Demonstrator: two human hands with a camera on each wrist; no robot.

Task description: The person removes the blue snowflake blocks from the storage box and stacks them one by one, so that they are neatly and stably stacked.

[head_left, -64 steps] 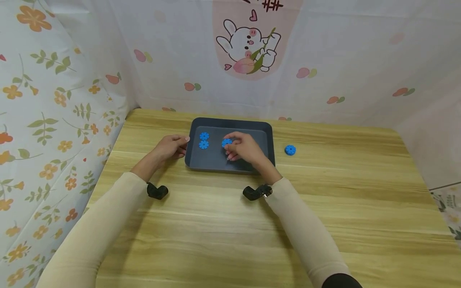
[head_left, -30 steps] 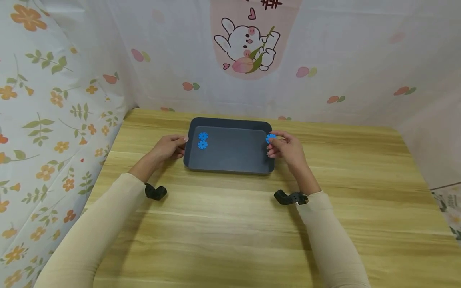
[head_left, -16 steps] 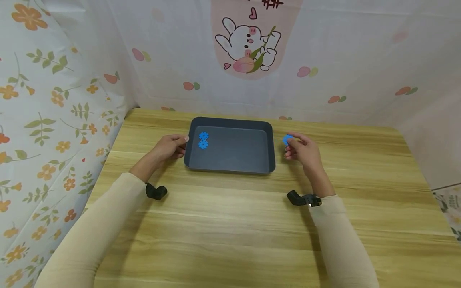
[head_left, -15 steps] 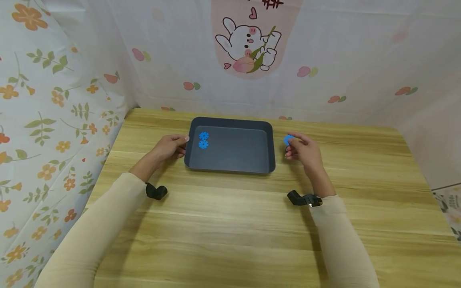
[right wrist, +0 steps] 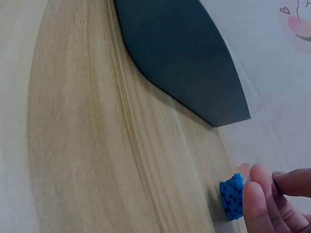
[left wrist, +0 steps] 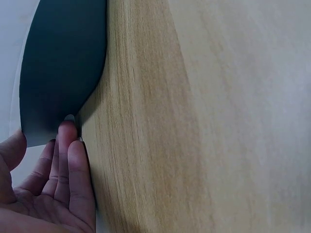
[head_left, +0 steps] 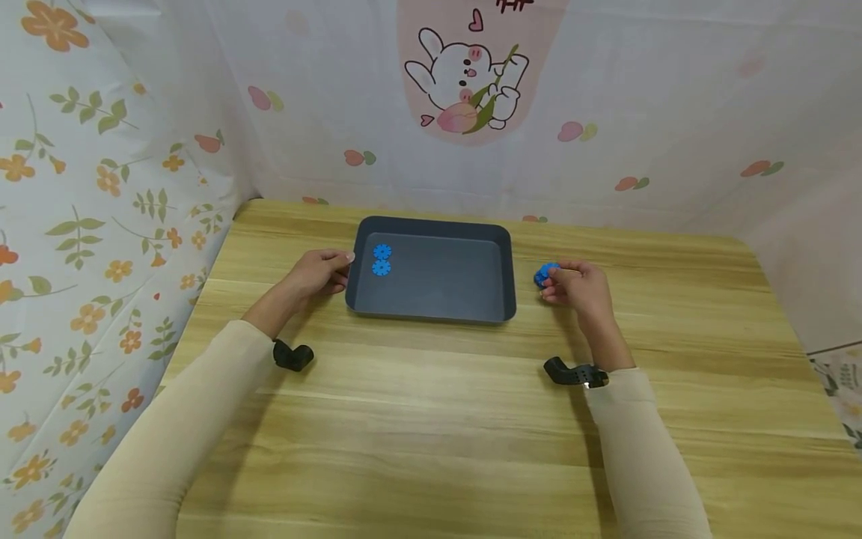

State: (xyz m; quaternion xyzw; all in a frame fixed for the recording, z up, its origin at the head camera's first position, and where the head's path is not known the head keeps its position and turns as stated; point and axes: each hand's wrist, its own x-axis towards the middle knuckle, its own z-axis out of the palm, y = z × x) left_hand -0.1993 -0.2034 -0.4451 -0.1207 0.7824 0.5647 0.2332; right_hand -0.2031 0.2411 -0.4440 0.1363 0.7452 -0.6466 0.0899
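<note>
In the head view, my left hand (head_left: 316, 272) grips the left rim of a dark grey rectangular tray (head_left: 438, 311). The left wrist view shows the thumb at the rim and the fingertips against the outer wall of the tray (left wrist: 63, 63). Two flat blue notched discs (head_left: 381, 260) lie one behind the other inside, toward the left. To the right of the tray, my right hand (head_left: 584, 288) pinches a blue notched disc (head_left: 548, 268), tilted at the top of a small blue stack. In the right wrist view this stack (right wrist: 232, 198) stands beside the fingertips.
The tray stands toward the back of a wood-grain table (head_left: 417, 419). Behind it hangs a white cloth (head_left: 303, 150) with a rabbit print, and a floral cloth (head_left: 87, 247) covers the left side. A black wrist camera (head_left: 292, 356) sits on each wrist.
My right hand has carried the blue disc from over the tray's middle out past the right rim and down to the stack. The left hand keeps its place on the tray.
</note>
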